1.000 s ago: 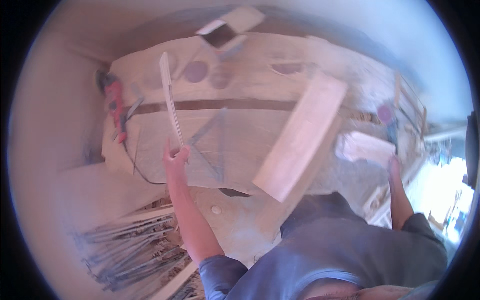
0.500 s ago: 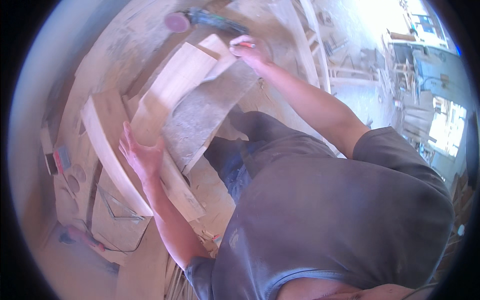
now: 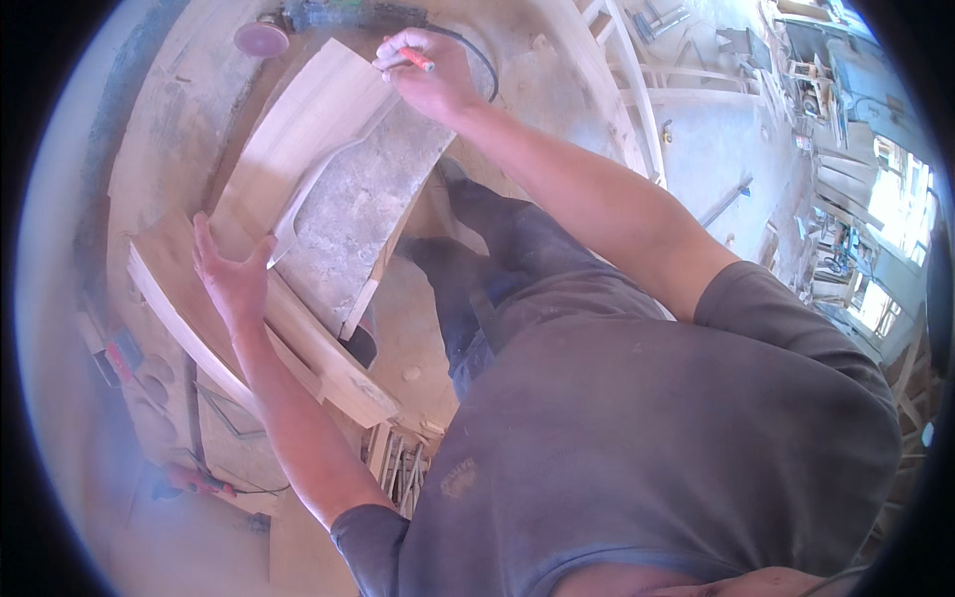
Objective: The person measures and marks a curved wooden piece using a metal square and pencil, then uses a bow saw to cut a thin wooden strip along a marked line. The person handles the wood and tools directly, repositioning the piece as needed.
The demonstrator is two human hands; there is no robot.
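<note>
Clock from frame centre. Left hand at 9 o'clock, thumb and fingers spread wide, over the lower end of the pale wooden board; can't tell if it's touching. Board lies slanted on the grey bench, around 10–11 o'clock. Right hand at 12 o'clock, fingers pinching a red marker, just beside the board's upper end. Curved wooden piece at 9 o'clock, left forearm crossing near it. Purple sanding disc at 11 o'clock. Red power tool at 8 o'clock, blurry.
</note>
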